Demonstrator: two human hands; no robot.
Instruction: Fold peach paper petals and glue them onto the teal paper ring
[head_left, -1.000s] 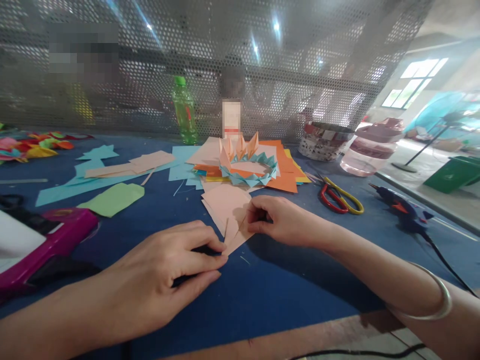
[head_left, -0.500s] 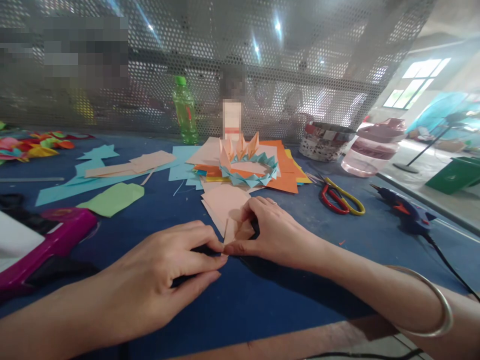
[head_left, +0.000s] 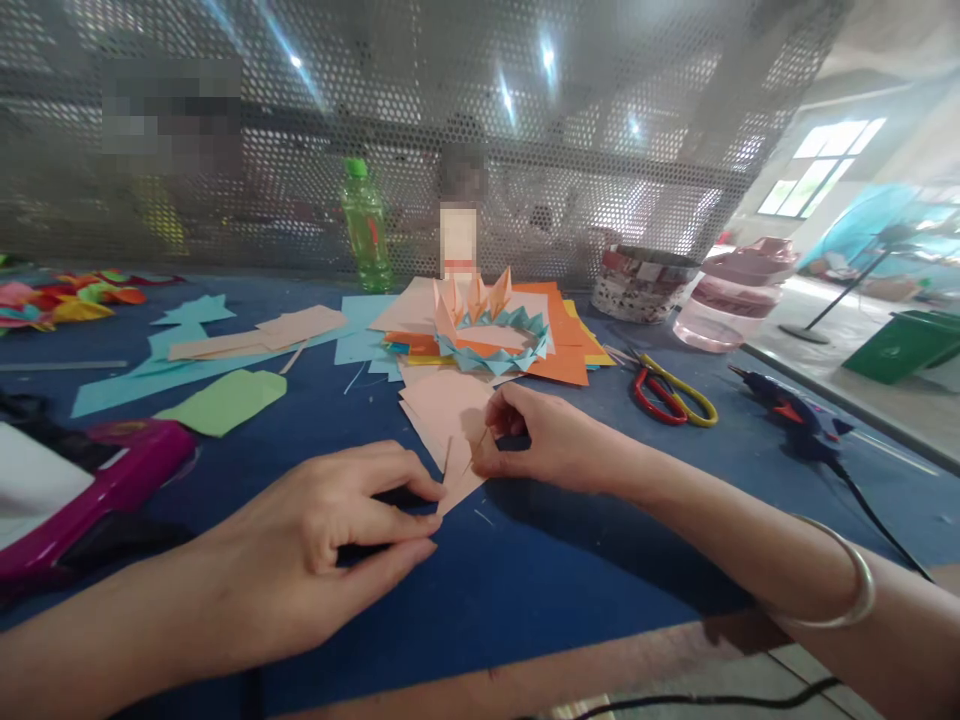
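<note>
A small folded peach paper (head_left: pixel 459 478) lies on the blue table in front of me, its near end a narrow point. My left hand (head_left: pixel 337 540) has its fingertips closed on that pointed end. Thumb and fingers of my right hand (head_left: pixel 544 440) pinch the paper's right side, where a folded flap stands up a little. Just beyond lie loose peach sheets (head_left: pixel 427 405), partly covered by the folded piece and my right fingers. Farther back, a blue paper ring (head_left: pixel 491 355) with upright orange folded points (head_left: pixel 480 295) rests on stacked coloured sheets.
Red-and-yellow-handled scissors (head_left: pixel 675 395) and a glue gun (head_left: pixel 795 410) with its cord lie on the right. Behind them stand a patterned tub (head_left: pixel 637 285) and a pink bottle (head_left: pixel 739 295). At left are a magenta tool (head_left: pixel 142 460), green paper (head_left: pixel 225 402) and blue scraps (head_left: pixel 112 390).
My right hand has moved slightly up and away from my left fingertips along the folded paper, uncovering more of its lower edge. The left hand stays at the point. The view has shifted slightly.
</note>
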